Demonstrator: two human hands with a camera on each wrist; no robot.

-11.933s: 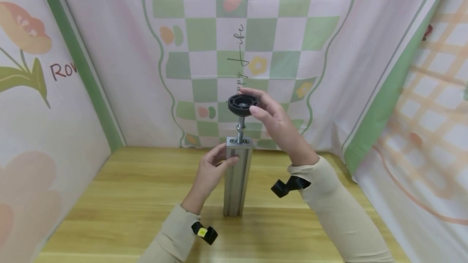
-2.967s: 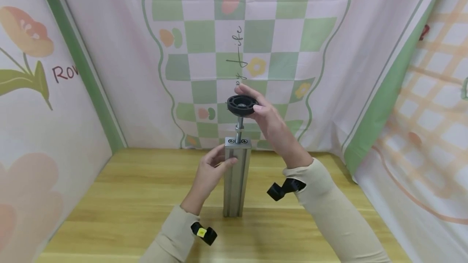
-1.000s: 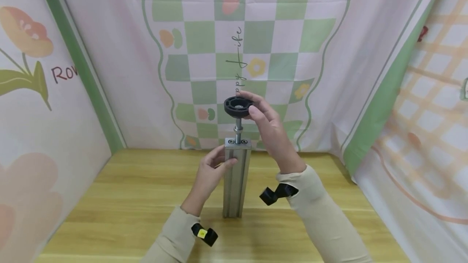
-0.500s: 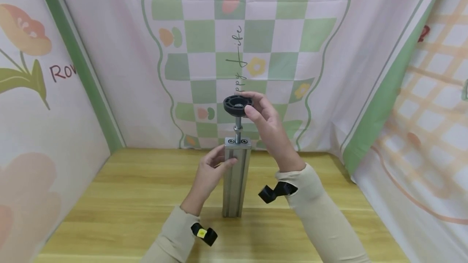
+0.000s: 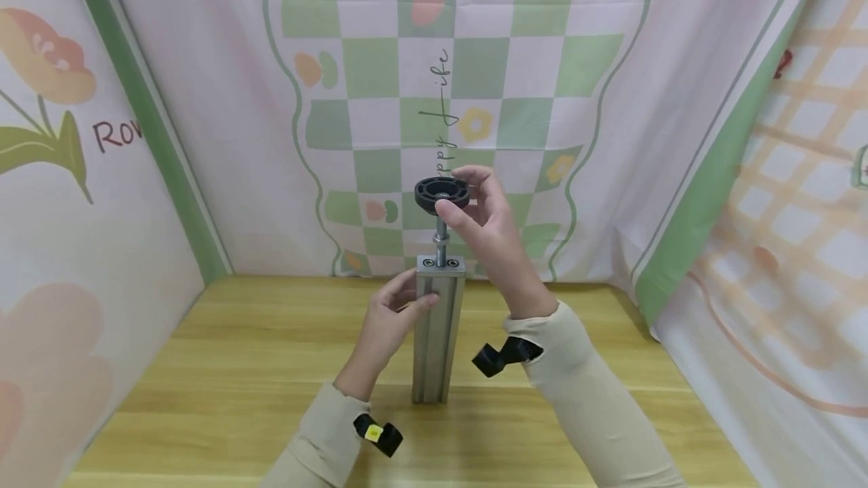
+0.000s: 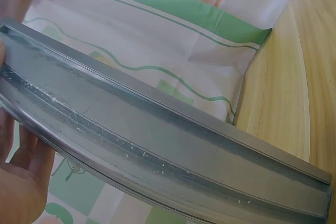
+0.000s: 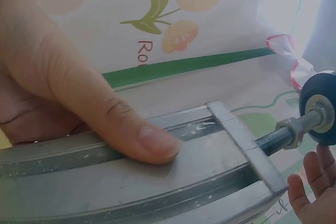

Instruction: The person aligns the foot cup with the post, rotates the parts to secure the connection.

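Observation:
An aluminium extrusion [image 5: 436, 337] stands upright on the table, with a grey end plate [image 5: 441, 265] and two screws on top. From the plate rises the threaded stem [image 5: 441, 243] of a levelling foot, with a nut on it and a round black base [image 5: 429, 205] uppermost. My left hand [image 5: 389, 318] grips the extrusion below the plate, thumb on the near face, fingers partly hidden behind. My right hand [image 5: 495, 232] holds the black base by its rim, thumb in front and fingers at the far side. The right wrist view shows the stem [image 7: 278, 139] standing out of the plate.
The wooden table [image 5: 271, 345] runs back to a checked curtain [image 5: 427, 119]. Printed curtains hang along the left [image 5: 88, 209] and right [image 5: 780, 262]. Each wrist carries a small black device.
Over the last second my right thumb has slid left along the front of the black base, and the right wrist has shifted left. My left hand and the extrusion stay practically in place.

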